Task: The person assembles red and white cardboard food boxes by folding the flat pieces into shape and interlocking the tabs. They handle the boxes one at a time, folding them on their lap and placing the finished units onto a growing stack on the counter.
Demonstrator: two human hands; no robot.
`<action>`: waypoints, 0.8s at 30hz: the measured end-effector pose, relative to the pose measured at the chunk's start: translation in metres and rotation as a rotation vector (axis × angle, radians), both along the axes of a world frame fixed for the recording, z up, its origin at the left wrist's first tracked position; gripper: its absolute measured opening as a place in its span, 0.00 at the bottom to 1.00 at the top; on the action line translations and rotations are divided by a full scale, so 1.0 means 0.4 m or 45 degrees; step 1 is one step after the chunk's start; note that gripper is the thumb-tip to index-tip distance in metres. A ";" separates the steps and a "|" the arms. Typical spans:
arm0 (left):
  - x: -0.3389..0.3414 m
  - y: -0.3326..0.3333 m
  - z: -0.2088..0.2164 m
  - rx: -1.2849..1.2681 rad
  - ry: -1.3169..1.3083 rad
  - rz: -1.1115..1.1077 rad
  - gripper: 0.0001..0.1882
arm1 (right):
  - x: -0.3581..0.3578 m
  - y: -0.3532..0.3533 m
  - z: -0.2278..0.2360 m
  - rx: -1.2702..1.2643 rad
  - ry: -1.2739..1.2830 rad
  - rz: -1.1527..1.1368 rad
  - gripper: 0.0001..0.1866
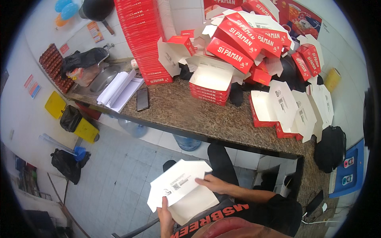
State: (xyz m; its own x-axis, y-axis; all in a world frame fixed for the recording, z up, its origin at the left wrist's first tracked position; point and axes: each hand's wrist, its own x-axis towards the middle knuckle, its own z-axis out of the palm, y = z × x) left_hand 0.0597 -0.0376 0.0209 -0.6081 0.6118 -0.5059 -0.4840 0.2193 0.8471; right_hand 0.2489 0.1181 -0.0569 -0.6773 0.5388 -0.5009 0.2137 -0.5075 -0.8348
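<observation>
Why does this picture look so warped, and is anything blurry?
Head view: the fisheye lens blackens the corners and makes the bin seem to lean; head view: the held carton looks steady, its small print soft; head view: light on the counter is fairly even.

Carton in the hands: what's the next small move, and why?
Probably steady the carton with the right hand and fold up a side with the left hand: both hands hold it and no raised red walls show, unlike an open box on the counter.

The held box [183,193] is smooth, matt cardboard, the countertop [178,109] (seemingly stone) faintly glossy.
</observation>
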 end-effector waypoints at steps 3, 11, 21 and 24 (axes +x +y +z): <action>-0.054 -0.048 -0.114 0.489 -0.306 -0.023 0.33 | 0.043 0.043 0.056 0.457 0.099 0.225 0.24; -0.146 -0.072 -0.477 -0.037 0.602 -0.519 0.33 | -0.016 0.459 0.591 1.700 0.256 -0.682 0.16; 0.011 -0.008 -0.475 -0.545 1.347 -0.674 0.43 | 0.134 1.181 1.169 1.590 -0.058 -0.978 0.30; 0.018 0.008 -0.475 -0.509 1.351 -0.689 0.42 | 0.264 1.151 1.137 1.775 -0.417 -0.899 0.34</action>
